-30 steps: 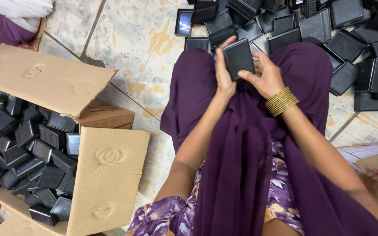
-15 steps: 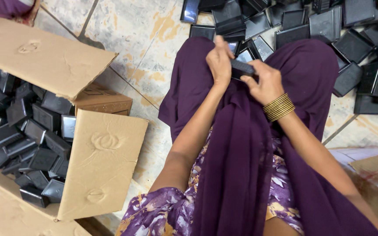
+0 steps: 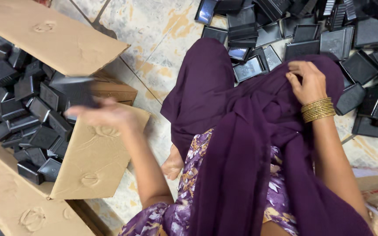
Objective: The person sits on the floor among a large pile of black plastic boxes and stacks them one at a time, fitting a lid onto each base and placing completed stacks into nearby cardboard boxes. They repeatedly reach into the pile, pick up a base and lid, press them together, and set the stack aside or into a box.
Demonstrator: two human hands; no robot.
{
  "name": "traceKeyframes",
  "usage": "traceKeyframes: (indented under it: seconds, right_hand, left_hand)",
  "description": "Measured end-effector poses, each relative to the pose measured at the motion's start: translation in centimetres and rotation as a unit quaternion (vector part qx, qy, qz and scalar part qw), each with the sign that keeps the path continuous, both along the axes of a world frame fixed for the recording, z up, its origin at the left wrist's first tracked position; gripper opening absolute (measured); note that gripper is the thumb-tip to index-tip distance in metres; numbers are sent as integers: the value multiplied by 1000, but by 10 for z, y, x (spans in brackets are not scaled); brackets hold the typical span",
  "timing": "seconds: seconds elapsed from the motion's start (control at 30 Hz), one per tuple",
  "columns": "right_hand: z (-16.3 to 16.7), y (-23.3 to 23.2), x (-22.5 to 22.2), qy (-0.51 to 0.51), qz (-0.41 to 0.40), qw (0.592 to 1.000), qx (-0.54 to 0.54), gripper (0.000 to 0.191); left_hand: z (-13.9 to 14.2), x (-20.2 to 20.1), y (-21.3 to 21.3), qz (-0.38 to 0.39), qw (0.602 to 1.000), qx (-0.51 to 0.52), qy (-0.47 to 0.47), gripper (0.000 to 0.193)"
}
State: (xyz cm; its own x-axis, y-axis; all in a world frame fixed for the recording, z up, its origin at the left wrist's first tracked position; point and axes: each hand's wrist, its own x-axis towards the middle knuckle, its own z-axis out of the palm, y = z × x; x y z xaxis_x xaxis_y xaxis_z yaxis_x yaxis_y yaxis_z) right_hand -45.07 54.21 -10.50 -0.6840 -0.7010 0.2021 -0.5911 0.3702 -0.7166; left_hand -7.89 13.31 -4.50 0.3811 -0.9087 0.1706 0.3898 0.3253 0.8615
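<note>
head view | left hand [image 3: 106,114] blurred over the open brown cardboard box [image 3: 97,161], gripping a flat black plastic case [image 3: 76,91] | right hand [image 3: 307,81] empty, fingers curled on purple cloth [image 3: 241,144] | loose black cases [image 3: 355,39] beyond right hand | release low, above box's pile

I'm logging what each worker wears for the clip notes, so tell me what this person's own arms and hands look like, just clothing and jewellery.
Both forearms are bare, with no gloves or sleeves showing on them. The right hand has a stack of thin gold bangles at the wrist. The left hand is motion-blurred, and no jewellery can be made out on it. A deep purple scarf drapes between the arms over a purple floral garment.
</note>
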Motion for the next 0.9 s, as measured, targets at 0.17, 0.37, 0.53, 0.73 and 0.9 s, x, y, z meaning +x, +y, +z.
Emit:
traceKeyframes:
  seconds: [0.17,0.37,0.53,0.73,0.9]
  right_hand:
    - [-24,-5,9,102,-20,995,5,6]
    - [-26,-18,6,156,-23,986,48,6]
    - [-19,-21,6,136,-27,990,31,7]
    - [-16,-25,4,127,-29,991,33,9]
    - [-23,-29,0,9,-102,994,23,14]
  left_hand:
    - [51,64,-53,82,987,-26,139,53]
    - [-7,-103,8,-182,974,0,-131,32]
    - [-55,-257,89,-438,722,-216,-490,16]
    - [-101,-349,116,-397,561,-344,-640,30]
    - [-132,-354,122,-534,623,-236,-521,16]
